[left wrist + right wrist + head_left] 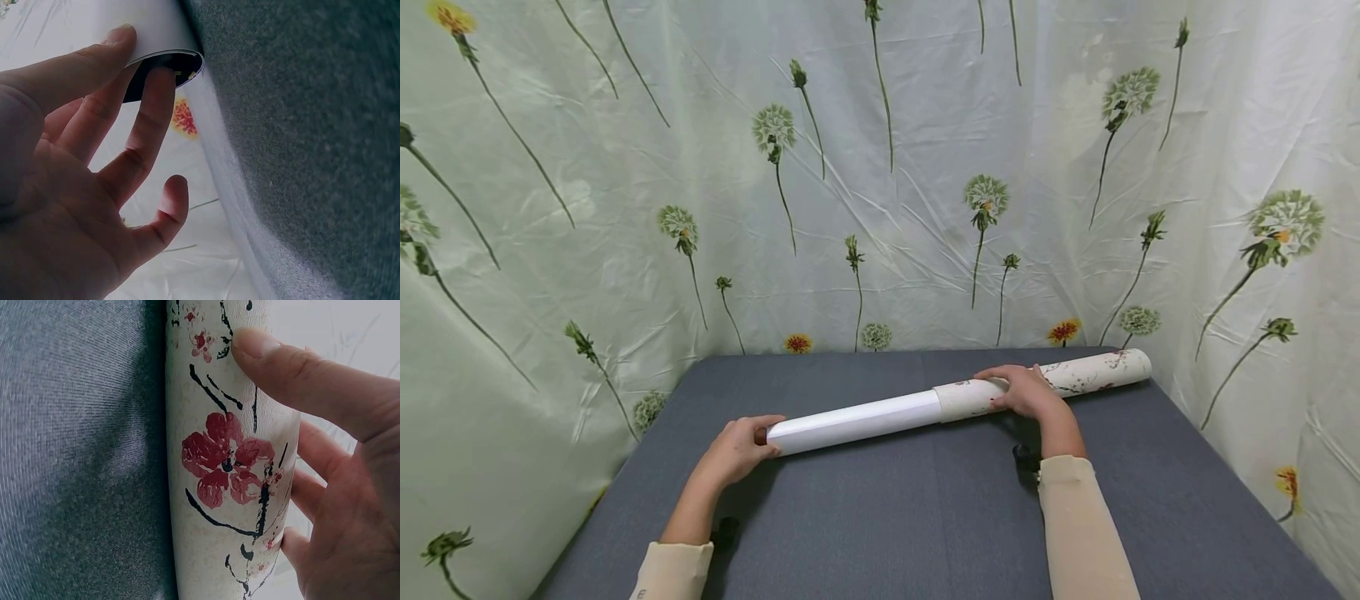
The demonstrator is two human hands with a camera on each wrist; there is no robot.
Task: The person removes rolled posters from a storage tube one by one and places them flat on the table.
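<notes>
A long roll lies slantwise across the grey table. Its left part is a plain white tube (857,423); the right part is a wider off-white tube (1093,372) printed with red blossoms and dark twigs, and the white one runs into its end. My left hand (737,450) holds the white tube's left end. In the left wrist view the thumb (122,40) lies on the outside and a fingertip reaches into the dark opening. My right hand (1030,392) grips the blossom-printed tube near the joint, thumb (259,347) on one side and fingers round the other.
The grey cloth-covered table (865,517) reaches back to a pale curtain (910,208) with dandelion prints, which also hangs along both sides. The printed tube's far end lies close to the table's back right corner. Dark wrist devices (1026,461) sit under the wrists.
</notes>
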